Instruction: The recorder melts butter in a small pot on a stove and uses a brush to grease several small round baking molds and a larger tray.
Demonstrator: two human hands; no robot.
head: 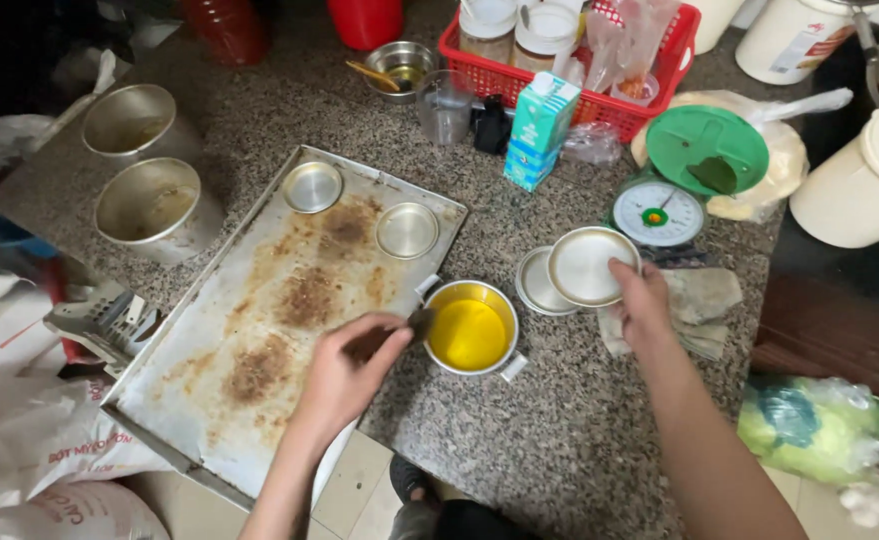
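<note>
A: Head view, looking straight down. The left hand (344, 375) has its grip closed round a dark-handled brush (399, 330), and the bristle end hangs right at the rim of the small pot (470, 328) of yellow oil.

B: Why is the pot where it is?

A: It stands on the bench (569, 430), touching the corner of the big stained baking tray (259, 330), between the two hands. I'd judge that keeps the oil within a short reach of either one.

B: And the right hand?

A: The right hand (642, 300) pinches a shallow round tin (584, 265) by its edge, thumb on the rim, fingers behind, grip closed on it. The tin is tilted so its open side faces up toward the camera, probably so the inside is easy to get at.

B: Anything under it?

A: A second tin (534, 285) lies flat on the bench just beside and partly beneath the held one. Two more tins (312, 187) sit upright at the far end of the tray, apart from each other.

B: What's behind?

A: A kitchen scale with a green top (704, 150), near the right hand, and a red basket (519, 85) of jars farther back.
</note>
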